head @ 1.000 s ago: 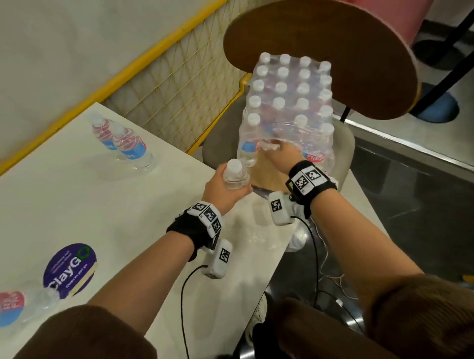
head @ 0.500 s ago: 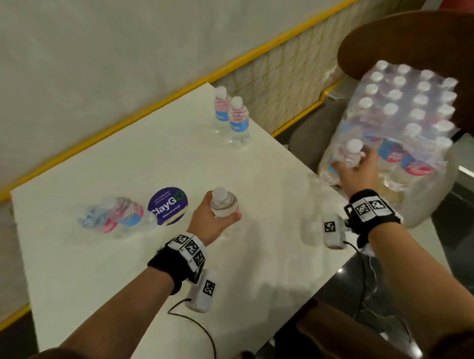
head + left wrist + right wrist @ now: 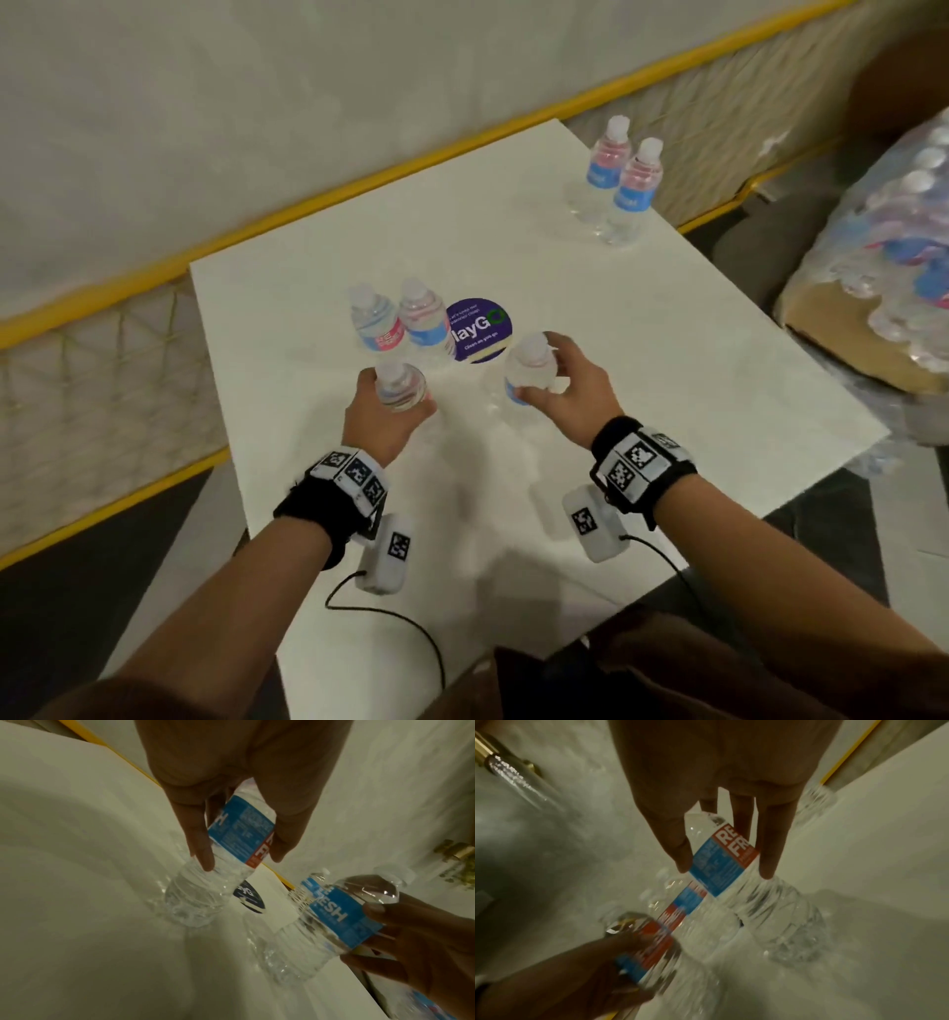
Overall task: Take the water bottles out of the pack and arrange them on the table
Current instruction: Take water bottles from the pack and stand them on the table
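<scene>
left hand (image 3: 382, 416): I'm gripping a bottle (image 3: 400, 385) around its label, base at the counter (image 3: 642, 329)
right hand (image 3: 570, 395): I'm pinching a second bottle (image 3: 529, 367) just beside it
already out: two pairs (image 3: 398, 321) standing upright
pack (image 3: 893, 246): sitting off right

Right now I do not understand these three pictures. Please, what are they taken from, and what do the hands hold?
No machine here: a person wears one camera on the head and one on each wrist. From the head view, the left hand and the right hand each hold a water bottle upright over the white table. Four bottles already stand there, two beside a purple sticker. The pack lies at the right. The wrist views look along the fingers at each held bottle.
</scene>
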`<state>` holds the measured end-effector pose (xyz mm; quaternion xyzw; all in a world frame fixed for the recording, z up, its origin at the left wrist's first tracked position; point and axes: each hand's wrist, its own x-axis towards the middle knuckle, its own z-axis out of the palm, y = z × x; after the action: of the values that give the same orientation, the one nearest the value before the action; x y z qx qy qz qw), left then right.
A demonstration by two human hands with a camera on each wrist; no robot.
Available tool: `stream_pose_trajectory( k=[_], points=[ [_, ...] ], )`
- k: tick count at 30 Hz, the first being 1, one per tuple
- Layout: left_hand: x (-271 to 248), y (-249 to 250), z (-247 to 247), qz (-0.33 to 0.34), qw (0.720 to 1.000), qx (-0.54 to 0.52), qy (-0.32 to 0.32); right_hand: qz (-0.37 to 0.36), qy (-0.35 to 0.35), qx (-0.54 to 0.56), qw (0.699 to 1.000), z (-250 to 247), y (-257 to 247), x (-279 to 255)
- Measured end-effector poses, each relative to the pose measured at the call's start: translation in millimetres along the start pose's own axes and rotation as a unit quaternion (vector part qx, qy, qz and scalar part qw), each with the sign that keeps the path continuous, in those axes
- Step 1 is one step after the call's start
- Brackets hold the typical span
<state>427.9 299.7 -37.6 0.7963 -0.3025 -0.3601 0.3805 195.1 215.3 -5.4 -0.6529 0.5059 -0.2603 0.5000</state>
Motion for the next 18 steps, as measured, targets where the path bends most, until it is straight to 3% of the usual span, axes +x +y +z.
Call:
stream_pose_trajectory(
  k=[6, 15, 18],
  points=[
    [23.9, -8.4, -30.8, -0.029, 0.995, -0.042, 0.088, -0.033, -0.093, -0.024, 0.995, 79.8, -20.7, 6.0],
    [48.5, 0.4, -24.7, -0.040, 0.986, -0.111, 0.121, -0.027, -0.067, -0.012, 0.997, 114.3, -41.0, 43.1],
    [46.0, -5.9, -8.8, -0.141, 0.965, -0.164, 0.149, -0.005, -0.074, -0.001, 0.997, 100.9, -29.8, 40.9]
  ],
)
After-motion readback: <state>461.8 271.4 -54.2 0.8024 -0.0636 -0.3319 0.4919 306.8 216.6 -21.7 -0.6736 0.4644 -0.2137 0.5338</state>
